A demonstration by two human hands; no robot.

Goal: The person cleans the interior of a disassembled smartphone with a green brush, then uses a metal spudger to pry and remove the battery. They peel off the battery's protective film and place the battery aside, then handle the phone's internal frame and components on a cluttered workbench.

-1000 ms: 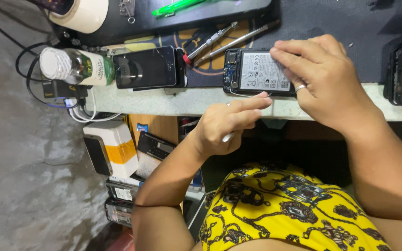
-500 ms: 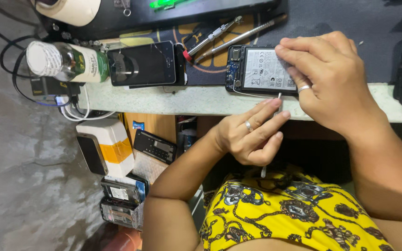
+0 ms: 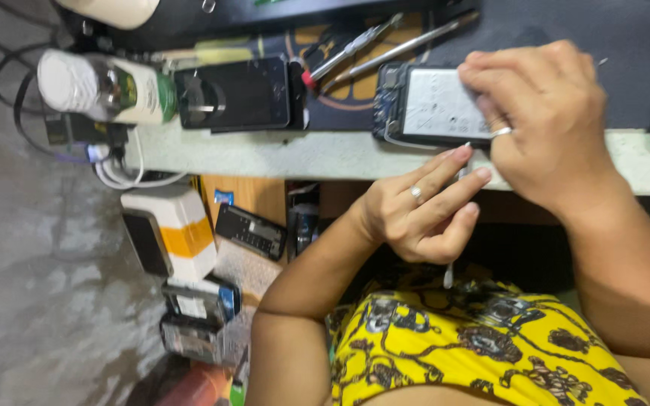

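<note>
Opened dark phone with its grey battery exposed (image 3: 436,105) lies at counter (image 3: 325,154) edge, right hand (image 3: 558,124) fingers pressing it, left hand (image 3: 415,214) fingers pinching thin white pick (image 3: 457,218) at its seam; back already off, prying unfinished

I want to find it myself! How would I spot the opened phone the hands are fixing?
Look along the pale stone bench edge to the dark work mat. The opened phone lies there under the right hand, showing a grey battery and blue circuit board. The black phone beside it is closed and all dark.
</note>
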